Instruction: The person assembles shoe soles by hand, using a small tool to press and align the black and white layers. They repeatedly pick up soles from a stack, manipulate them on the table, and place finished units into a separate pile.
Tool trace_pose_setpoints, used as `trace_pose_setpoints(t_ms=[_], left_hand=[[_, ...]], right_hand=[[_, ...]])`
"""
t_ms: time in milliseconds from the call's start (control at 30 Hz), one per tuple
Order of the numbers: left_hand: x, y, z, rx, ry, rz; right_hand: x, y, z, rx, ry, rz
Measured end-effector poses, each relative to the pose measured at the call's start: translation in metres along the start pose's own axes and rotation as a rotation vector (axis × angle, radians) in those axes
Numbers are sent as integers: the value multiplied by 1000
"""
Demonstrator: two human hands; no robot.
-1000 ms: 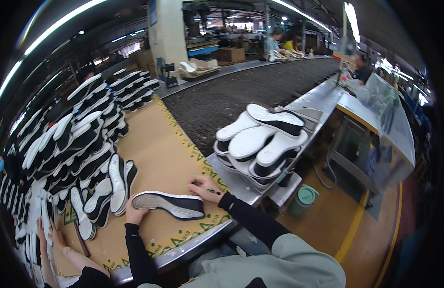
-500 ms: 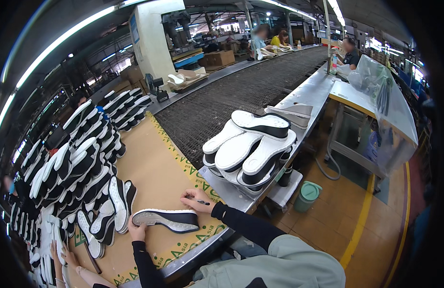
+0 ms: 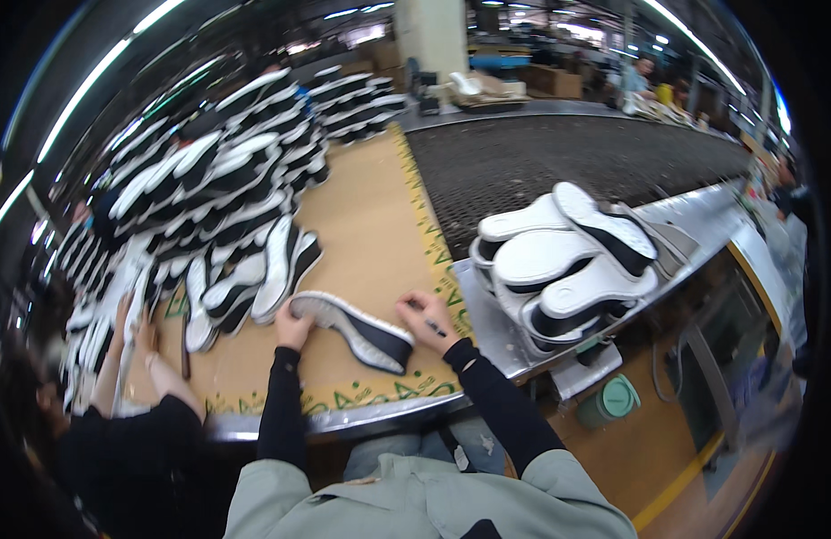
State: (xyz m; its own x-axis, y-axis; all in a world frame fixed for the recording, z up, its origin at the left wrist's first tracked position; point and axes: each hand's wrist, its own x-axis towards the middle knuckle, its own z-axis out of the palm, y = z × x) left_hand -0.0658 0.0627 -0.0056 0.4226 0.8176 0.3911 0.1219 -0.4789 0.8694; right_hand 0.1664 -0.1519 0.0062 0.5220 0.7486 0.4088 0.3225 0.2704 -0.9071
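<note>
Fingers on the left hand are clamped on the thinner, rounded end of a black-and-white wedge shoe sole, while the right hand has its fingers curled around a dark pen. Picture a clock centred on that sole, twelve pointing straight away from the wearer: its long axis runs roughly ten to four, gripped end at ten, chunky dark end at four. The right hand sits at about three, just beside the chunky end, and honestly I can't tell if they touch or if there's a sliver of gap. That's the bit I'd watch, since the left hand owns one end and the right is clearly nearer the other; from the right fingertips, the thick end is off toward six or seven. The sole is over the near part of a brown paper-covered table, though I couldn't swear it's lying totally flat. Around it: some loose soles at ten, a big stack of soles further out between ten and eleven, a pile of white-topped soles between two and three on a metal ledge, and a co-worker's hands at nine, well apart.
</note>
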Motion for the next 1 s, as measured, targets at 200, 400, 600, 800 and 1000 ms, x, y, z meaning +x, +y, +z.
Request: trace_pose_setpoints(t_ms=[200, 400, 600, 800, 1000], left_hand=[[-7, 2, 0, -38, 74, 30], [-19, 9, -7, -104, 75, -13], [-14, 5, -9, -87, 68, -26], [-16, -3, -13, -119, 55, -54], [-18, 13, -9, -233, 55, -29]], right_hand=[[1, -7, 1, 101, -63, 72], [-6, -15, 7, 15, -42, 3], [-3, -4, 7, -91, 33, -301], [-6, -4, 5, 4, -74, -11], [-6, -32, 2, 50, -68, 175]])
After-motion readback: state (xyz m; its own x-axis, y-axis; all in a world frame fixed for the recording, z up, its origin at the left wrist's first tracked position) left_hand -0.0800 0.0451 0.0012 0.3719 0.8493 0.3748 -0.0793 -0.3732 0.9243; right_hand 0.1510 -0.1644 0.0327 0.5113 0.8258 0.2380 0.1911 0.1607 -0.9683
